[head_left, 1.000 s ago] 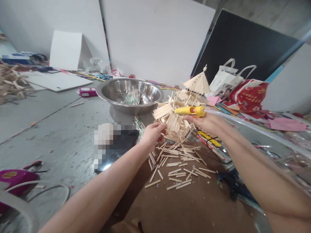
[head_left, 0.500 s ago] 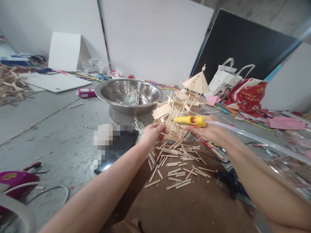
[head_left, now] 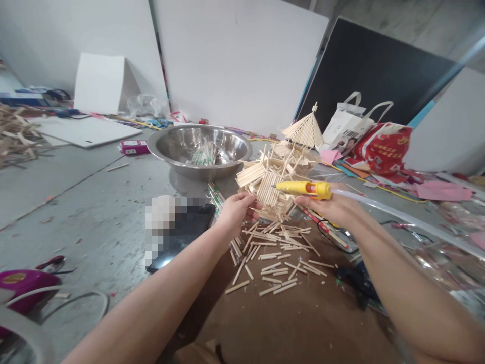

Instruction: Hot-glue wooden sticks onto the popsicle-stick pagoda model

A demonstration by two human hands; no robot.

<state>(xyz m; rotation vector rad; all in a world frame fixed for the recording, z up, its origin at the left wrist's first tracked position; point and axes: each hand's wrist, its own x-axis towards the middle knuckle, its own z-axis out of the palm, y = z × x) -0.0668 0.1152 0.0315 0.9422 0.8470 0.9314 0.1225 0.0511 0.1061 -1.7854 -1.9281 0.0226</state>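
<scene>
A model building of thin wooden sticks (head_left: 282,169) stands on the floor in front of me, with a pointed roof at its back. My left hand (head_left: 237,212) is curled against the model's lower left side, fingers closed on the stick wall. My right hand (head_left: 329,207) grips a yellow glue gun (head_left: 303,189) with a clear glue stick trailing right. Its nozzle points left at the model's front wall. Loose cut sticks (head_left: 278,258) lie scattered on brown cardboard (head_left: 303,318) below both hands.
A steel bowl (head_left: 200,149) holding green-tipped sticks sits behind on the left. A black phone (head_left: 185,230) lies by my left wrist. Paper bags, white (head_left: 350,126) and red (head_left: 384,146), stand at the right, with white boards (head_left: 235,60) against the wall. A magenta tool (head_left: 22,283) lies at lower left.
The glue gun dropped from the model's upper part to its front wall, then shifted slightly right. My left hand has stayed at the model's side.
</scene>
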